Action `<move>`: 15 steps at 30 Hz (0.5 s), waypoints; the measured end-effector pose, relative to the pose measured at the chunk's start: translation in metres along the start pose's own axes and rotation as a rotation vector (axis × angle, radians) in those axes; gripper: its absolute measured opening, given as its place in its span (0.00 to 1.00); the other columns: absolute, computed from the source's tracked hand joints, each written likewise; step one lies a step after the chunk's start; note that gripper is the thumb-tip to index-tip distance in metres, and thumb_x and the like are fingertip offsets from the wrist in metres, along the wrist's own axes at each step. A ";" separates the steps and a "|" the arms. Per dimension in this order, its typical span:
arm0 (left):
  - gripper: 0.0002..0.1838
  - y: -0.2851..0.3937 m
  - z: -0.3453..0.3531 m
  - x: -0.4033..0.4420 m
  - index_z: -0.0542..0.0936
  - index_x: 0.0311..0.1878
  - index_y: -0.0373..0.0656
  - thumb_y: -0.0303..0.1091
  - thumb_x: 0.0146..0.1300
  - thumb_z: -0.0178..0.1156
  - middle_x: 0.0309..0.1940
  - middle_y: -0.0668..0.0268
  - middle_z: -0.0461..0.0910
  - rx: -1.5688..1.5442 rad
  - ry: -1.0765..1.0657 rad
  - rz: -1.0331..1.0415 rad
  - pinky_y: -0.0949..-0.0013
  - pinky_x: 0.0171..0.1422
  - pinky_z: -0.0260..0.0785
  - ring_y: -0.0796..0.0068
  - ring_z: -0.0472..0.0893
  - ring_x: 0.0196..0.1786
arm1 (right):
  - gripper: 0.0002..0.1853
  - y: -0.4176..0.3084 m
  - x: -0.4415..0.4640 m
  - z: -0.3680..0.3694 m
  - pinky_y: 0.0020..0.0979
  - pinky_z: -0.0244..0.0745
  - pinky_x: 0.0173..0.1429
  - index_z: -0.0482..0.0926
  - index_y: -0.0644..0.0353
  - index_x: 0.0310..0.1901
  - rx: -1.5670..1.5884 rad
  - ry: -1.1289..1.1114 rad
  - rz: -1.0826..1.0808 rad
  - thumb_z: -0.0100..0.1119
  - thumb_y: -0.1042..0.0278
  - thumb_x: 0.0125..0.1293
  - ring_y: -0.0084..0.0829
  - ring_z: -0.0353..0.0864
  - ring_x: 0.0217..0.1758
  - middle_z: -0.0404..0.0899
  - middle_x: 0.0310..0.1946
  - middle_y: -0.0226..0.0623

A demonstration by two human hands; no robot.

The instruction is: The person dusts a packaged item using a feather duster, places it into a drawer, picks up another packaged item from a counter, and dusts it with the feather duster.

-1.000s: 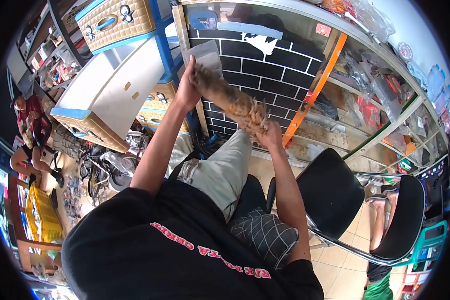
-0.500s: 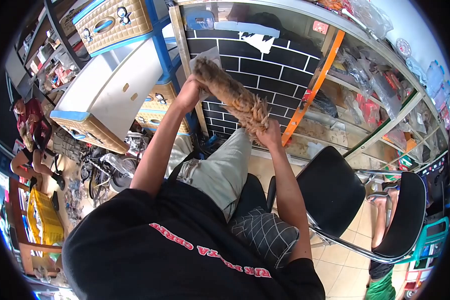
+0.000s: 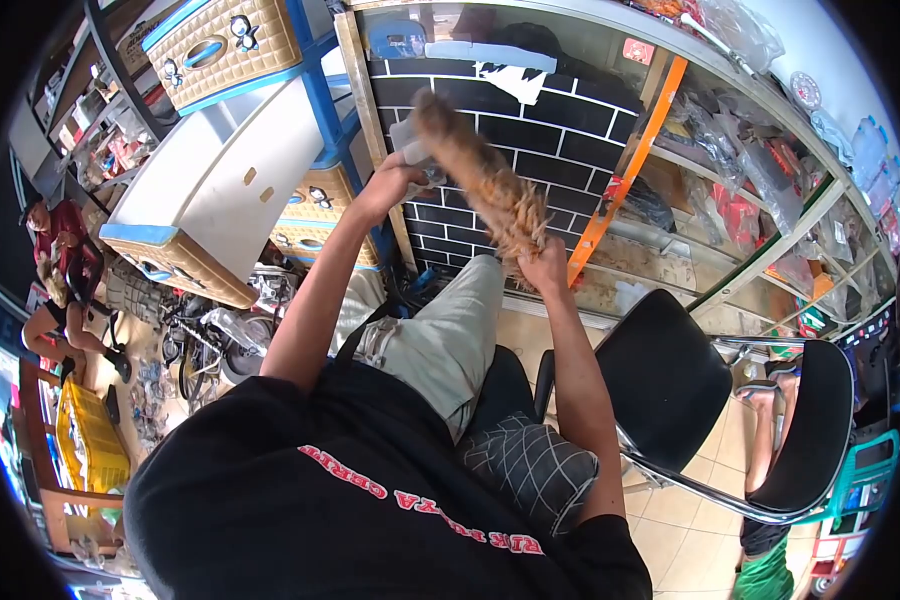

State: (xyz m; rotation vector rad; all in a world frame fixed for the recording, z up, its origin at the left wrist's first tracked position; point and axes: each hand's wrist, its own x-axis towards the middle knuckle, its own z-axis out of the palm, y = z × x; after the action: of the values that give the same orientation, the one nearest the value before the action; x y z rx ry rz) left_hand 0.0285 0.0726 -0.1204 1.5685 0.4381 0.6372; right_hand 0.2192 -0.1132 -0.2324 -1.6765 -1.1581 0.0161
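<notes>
A brown, fluffy feather duster (image 3: 492,190) slants across the middle of the view, its upper end blurred by motion. My right hand (image 3: 543,268) is closed around its lower end; the handle itself is hidden by the fingers. To the upper left, my left hand (image 3: 388,187) grips a pale, translucent plastic-looking item (image 3: 410,143), whose kind I cannot make out. The duster's upper end is close beside this item, partly in front of it. Behind both hands stands a glass display case (image 3: 470,210) with a black brick-patterned panel.
Drawers with penguin figures (image 3: 220,55) stand left, one pulled out (image 3: 170,255). Motor parts (image 3: 210,345) lie on the floor. A black chair (image 3: 660,385) is on my right, with another person's leg (image 3: 762,430) beyond. Another person (image 3: 65,250) sits far left. Shelves (image 3: 760,180) hold bagged goods.
The duster's upper end has swung up and right, away from my left hand, uncovering the translucent item. My right hand has barely shifted.
</notes>
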 end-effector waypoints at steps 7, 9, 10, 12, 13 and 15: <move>0.21 0.016 0.007 -0.008 0.70 0.55 0.35 0.40 0.66 0.48 0.49 0.58 0.75 0.393 0.014 -0.019 0.66 0.52 0.70 0.68 0.76 0.48 | 0.11 0.013 -0.001 0.014 0.41 0.74 0.39 0.80 0.65 0.32 -0.098 0.085 0.070 0.60 0.69 0.48 0.53 0.77 0.38 0.78 0.28 0.54; 0.25 0.010 0.006 -0.002 0.65 0.59 0.36 0.47 0.68 0.42 0.50 0.55 0.75 0.092 0.024 0.013 0.64 0.53 0.71 0.65 0.77 0.48 | 0.10 0.008 0.001 0.008 0.40 0.74 0.38 0.79 0.66 0.32 -0.093 -0.019 -0.012 0.60 0.69 0.48 0.52 0.77 0.38 0.78 0.28 0.54; 0.25 0.011 0.007 -0.001 0.65 0.59 0.36 0.47 0.68 0.42 0.50 0.55 0.75 0.092 0.024 0.014 0.64 0.53 0.71 0.65 0.77 0.48 | 0.10 0.007 0.001 0.007 0.40 0.74 0.38 0.79 0.66 0.32 -0.122 -0.034 -0.004 0.60 0.70 0.48 0.52 0.78 0.38 0.78 0.28 0.53; 0.29 0.010 0.009 -0.001 0.60 0.64 0.38 0.51 0.69 0.38 0.54 0.52 0.72 -0.346 0.058 -0.017 0.60 0.55 0.70 0.60 0.75 0.53 | 0.10 0.004 0.000 0.011 0.40 0.75 0.38 0.80 0.65 0.33 -0.099 0.019 0.057 0.60 0.70 0.48 0.52 0.78 0.38 0.78 0.28 0.53; 0.31 0.023 0.016 -0.005 0.54 0.67 0.40 0.53 0.69 0.36 0.58 0.50 0.68 -0.434 0.083 -0.019 0.55 0.58 0.68 0.56 0.72 0.58 | 0.10 0.006 -0.001 0.013 0.40 0.75 0.38 0.80 0.64 0.33 -0.074 0.073 0.116 0.60 0.70 0.47 0.51 0.78 0.38 0.78 0.28 0.53; 0.32 0.028 0.012 -0.003 0.56 0.66 0.40 0.55 0.69 0.36 0.61 0.50 0.65 -0.507 0.066 0.059 0.53 0.60 0.67 0.54 0.71 0.59 | 0.10 0.018 -0.001 0.013 0.40 0.74 0.38 0.80 0.63 0.33 -0.076 0.085 0.115 0.61 0.69 0.47 0.52 0.78 0.38 0.78 0.27 0.53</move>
State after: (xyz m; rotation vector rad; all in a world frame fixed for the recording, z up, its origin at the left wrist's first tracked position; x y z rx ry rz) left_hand 0.0314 0.0583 -0.0937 1.0831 0.2519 0.7783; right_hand 0.2242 -0.1042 -0.2522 -1.7920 -1.0082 -0.0268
